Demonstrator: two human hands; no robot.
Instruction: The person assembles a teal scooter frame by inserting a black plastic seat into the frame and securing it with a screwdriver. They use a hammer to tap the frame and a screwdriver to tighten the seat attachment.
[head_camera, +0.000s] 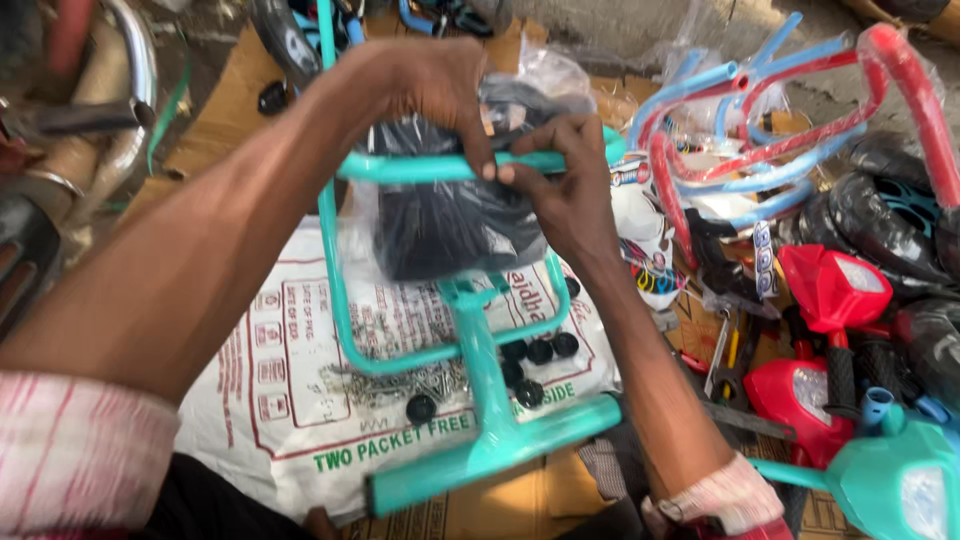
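Flattened cardboard (215, 110) covers the floor under you, and a white printed sack (290, 400) lies spread over it beneath your arms. To your right the floor is crowded: a bundle of red and blue tubes (760, 130) in clear wrap, black wheels (880, 215), red plastic shells (835, 285), a teal plastic shell (900, 485) and some hand tools (725, 355) between them. Chrome parts (135, 75) lie off to your left.

You hold a teal tubular frame (480, 390) over the sack. It has a curved loop of tube, a straight central post and a cross tube at the near end, all painted glossy teal. Your left hand (425, 85) is curled shut over the frame's top bar, and your right hand (565, 180) pinches the same bar just beside it, fingertips touching the left thumb.

Behind the bar, a clear plastic bag (470, 215) holds a black part, pressed against the frame. On the sack, a heap of small screws (400, 385) and several black round caps (540, 350) lie loose under the loop.
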